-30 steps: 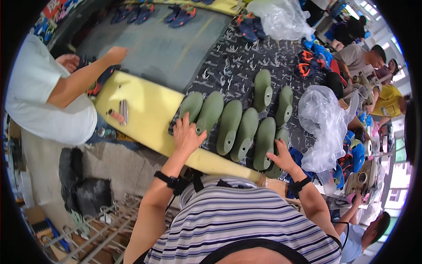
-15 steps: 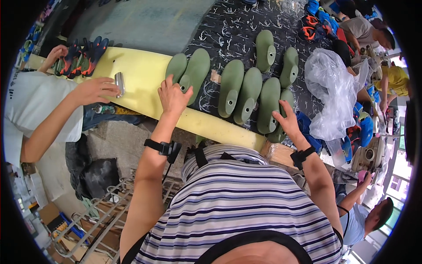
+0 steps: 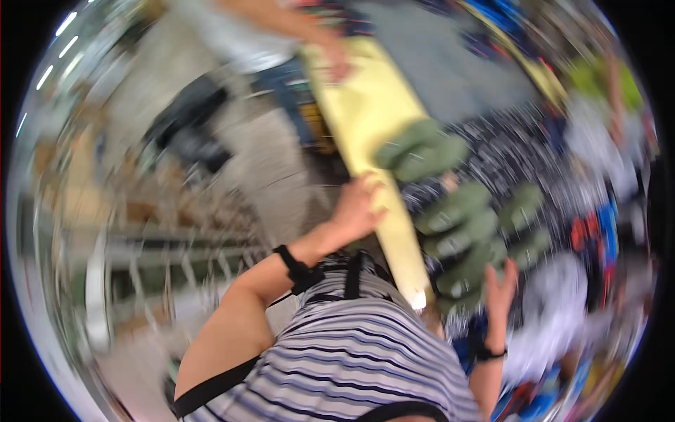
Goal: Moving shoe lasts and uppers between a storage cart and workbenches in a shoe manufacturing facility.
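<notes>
In the blurred head view, the left hand [image 3: 360, 206] is over the near left edge of the bench's [image 3: 453, 77] yellow strip [image 3: 365, 105], fingers spread, nothing visible in its grasp. Right of the strip, the right hand [image 3: 498, 292] is open beside a group of green shoe lasts [image 3: 464, 204]; I cannot tell whether it touches them. Two more green lasts [image 3: 430, 159] overlap the strip's right edge. A co-worker's hand [image 3: 337, 62] is at its far end.

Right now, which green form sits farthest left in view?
The upper-left green form: its end lies over the yellow board, farther left than any other form.
</notes>
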{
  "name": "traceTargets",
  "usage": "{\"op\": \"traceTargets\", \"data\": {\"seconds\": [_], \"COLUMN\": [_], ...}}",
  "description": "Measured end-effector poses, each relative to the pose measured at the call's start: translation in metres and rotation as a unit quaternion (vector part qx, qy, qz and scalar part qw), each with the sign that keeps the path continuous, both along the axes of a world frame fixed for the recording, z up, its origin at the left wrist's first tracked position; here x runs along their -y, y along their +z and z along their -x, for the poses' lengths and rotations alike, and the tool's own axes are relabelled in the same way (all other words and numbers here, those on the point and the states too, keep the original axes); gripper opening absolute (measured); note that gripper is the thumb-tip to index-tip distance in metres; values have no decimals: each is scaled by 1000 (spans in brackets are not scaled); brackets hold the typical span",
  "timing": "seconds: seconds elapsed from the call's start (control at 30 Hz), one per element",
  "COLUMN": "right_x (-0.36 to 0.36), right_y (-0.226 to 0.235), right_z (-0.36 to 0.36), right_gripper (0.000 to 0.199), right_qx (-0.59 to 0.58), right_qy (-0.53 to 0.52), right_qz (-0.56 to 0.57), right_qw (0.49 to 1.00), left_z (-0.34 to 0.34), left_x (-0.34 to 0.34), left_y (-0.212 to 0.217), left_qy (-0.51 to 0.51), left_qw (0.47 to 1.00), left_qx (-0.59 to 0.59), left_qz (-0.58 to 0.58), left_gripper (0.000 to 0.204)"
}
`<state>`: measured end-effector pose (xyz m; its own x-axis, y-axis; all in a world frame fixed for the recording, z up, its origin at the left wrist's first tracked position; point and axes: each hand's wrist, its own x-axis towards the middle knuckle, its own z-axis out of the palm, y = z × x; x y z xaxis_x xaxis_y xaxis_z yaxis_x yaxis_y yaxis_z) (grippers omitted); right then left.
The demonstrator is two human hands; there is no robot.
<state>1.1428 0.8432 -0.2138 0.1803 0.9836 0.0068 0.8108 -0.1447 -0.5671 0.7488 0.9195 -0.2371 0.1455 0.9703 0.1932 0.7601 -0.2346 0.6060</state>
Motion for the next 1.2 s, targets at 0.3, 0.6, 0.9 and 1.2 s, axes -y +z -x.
{"op": "traceTargets", "data": {"seconds": [0.3, 0.6, 0.9, 1.2], "right_x": [-26, 35, 129, 246], "right_y": [98, 105, 56, 96], "right_z": [139, 251, 348, 483], "right_gripper": [30, 37, 34, 26], "right_qx": [-391, -230, -335, -344], "right_qy": [405, 671, 550, 548], "right_qz": [220, 336, 336, 314], "right_qw": [797, 619, 687, 695], "left_z": [55, 113, 407, 639], "left_x": [245, 410, 579, 617], "left_y": [49, 146, 301, 312], "left_qy": [269, 457, 546, 654], "left_qw": [963, 843, 701, 730], "left_qx": [8, -114, -374, -122], "left_qz": [-6, -259, -265, 155], "left_gripper": [49, 29, 22, 69]}}
